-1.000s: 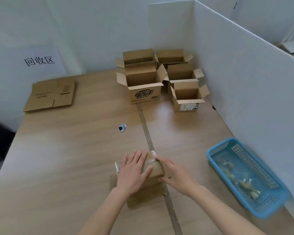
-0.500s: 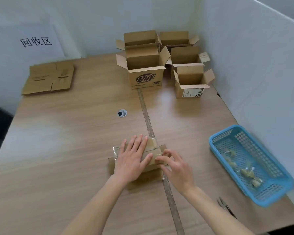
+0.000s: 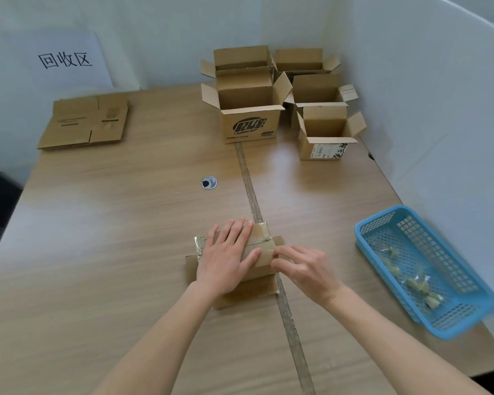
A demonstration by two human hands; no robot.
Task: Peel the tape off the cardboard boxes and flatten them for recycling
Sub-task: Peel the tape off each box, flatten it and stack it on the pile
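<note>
- The left hand lies flat, fingers straight, pressing down on a small box on the tabletop.
- The right hand is at the box's right end, fingers curled; the fingertips touch the tape there, but whether they pinch it I cannot tell.
- A flap of the box sticks out toward the wrists.
- Right of the right hand sits a blue basket with crumpled tape bits inside.
- Ahead of the left hand is a round hole.
- Far ahead stand open boxes.
- Far left of them lies a flattened box, below a paper sign.
</note>
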